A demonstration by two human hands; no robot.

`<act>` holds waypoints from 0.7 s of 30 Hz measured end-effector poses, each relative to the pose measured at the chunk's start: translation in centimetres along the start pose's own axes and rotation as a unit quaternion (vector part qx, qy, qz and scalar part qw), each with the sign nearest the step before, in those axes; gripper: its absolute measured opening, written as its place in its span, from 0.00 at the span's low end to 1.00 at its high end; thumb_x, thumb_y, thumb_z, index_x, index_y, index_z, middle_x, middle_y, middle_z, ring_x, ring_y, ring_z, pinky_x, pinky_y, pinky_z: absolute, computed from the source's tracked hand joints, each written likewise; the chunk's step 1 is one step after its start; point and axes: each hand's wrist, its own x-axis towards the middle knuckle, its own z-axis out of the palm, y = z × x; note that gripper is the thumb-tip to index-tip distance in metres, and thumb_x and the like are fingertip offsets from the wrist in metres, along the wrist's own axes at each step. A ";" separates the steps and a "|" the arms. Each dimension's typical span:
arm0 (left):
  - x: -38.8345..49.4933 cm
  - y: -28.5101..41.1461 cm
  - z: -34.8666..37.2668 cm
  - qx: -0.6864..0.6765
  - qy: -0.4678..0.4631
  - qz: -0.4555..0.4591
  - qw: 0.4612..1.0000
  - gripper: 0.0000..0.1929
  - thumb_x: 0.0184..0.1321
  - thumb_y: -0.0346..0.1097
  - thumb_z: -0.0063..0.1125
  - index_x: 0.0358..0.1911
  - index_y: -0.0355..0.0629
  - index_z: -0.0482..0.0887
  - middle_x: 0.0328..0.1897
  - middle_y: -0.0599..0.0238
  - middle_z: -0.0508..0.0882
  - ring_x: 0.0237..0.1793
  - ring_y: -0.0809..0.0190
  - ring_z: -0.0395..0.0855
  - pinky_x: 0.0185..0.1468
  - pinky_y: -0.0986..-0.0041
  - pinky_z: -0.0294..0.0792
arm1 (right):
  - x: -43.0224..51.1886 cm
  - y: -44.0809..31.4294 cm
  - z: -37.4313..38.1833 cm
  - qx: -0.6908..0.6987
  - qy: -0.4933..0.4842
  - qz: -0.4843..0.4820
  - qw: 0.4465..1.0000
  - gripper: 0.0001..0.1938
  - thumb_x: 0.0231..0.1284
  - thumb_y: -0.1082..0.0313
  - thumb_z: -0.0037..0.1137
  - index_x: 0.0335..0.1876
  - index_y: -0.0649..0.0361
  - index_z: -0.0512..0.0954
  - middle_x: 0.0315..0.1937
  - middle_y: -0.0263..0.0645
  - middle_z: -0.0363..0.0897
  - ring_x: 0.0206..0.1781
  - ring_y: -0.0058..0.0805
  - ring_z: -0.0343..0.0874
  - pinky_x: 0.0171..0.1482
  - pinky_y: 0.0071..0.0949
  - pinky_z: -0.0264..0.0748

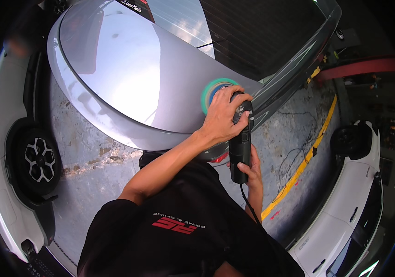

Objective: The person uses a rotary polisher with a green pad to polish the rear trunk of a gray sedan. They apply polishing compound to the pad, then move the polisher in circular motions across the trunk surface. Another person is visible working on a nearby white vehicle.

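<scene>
A black corded car polisher (243,138) lies across the rear corner of a silver car. Its green foam pad (204,96), on a blue backing plate (215,90), rests against the trunk lid (180,79) near the rear window. My left hand (223,112) wraps over the polisher's head, fingers spread around its top and thumb along the side. Further back, my right hand (254,169) grips the rear of the body, its thumb on the near side and most fingers hidden behind. From the tail end a black power cord (249,205) runs down past my right forearm.
The dark rear window (252,38) borders the trunk lid. A white vehicle (8,104) stands at left, another (336,211) at right. A yellow line (299,175) and loose cables (287,162) cross the worn concrete floor (97,194). A red beam-like part (363,68) extends at right.
</scene>
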 end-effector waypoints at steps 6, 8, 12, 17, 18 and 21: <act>-1.8 0.7 -2.1 0.018 0.026 -0.029 0.999 0.22 0.61 0.36 0.66 0.60 0.46 0.84 0.65 0.49 0.78 0.67 0.40 0.75 0.72 0.47 0.65 | -0.9 -0.2 1.3 0.021 -0.020 0.022 0.999 0.50 0.56 0.64 0.76 0.84 0.66 0.59 0.60 0.50 0.81 0.52 0.38 0.89 0.54 0.40 0.90; -2.2 0.6 -2.7 0.020 0.017 -0.043 0.999 0.22 0.62 0.36 0.65 0.61 0.44 0.84 0.66 0.48 0.78 0.67 0.39 0.75 0.73 0.48 0.64 | -1.0 -0.3 1.5 0.037 -0.033 0.032 0.998 0.51 0.58 0.68 0.77 0.86 0.65 0.59 0.65 0.51 0.80 0.58 0.37 0.87 0.57 0.41 0.91; -2.9 0.4 -3.9 0.019 0.019 -0.043 0.999 0.22 0.64 0.36 0.64 0.61 0.42 0.84 0.67 0.46 0.78 0.68 0.39 0.75 0.74 0.48 0.63 | -1.3 -0.4 2.3 -0.003 -0.031 0.016 0.999 0.50 0.60 0.67 0.78 0.86 0.67 0.59 0.72 0.50 0.74 0.66 0.37 0.83 0.62 0.42 0.89; -3.1 0.2 -4.5 0.035 0.014 -0.041 0.998 0.22 0.65 0.35 0.63 0.62 0.41 0.83 0.69 0.45 0.78 0.69 0.39 0.75 0.75 0.47 0.62 | -1.3 -0.6 3.0 0.004 -0.042 0.029 0.999 0.51 0.60 0.65 0.79 0.86 0.67 0.59 0.73 0.50 0.75 0.71 0.38 0.80 0.64 0.39 0.86; -3.0 0.1 -4.4 0.043 0.016 -0.031 0.998 0.21 0.65 0.35 0.63 0.61 0.41 0.84 0.69 0.45 0.78 0.69 0.39 0.75 0.75 0.47 0.62 | -1.2 -0.5 3.0 0.014 -0.043 0.042 0.998 0.51 0.60 0.64 0.79 0.86 0.67 0.60 0.73 0.50 0.75 0.72 0.38 0.79 0.66 0.39 0.85; -2.2 -0.3 -3.8 0.021 0.011 -0.034 0.999 0.20 0.65 0.35 0.62 0.61 0.41 0.84 0.68 0.46 0.79 0.69 0.39 0.75 0.75 0.48 0.62 | -0.9 -0.1 2.7 -0.056 -0.016 -0.017 0.998 0.51 0.60 0.61 0.79 0.86 0.66 0.60 0.73 0.50 0.75 0.72 0.39 0.79 0.71 0.39 0.78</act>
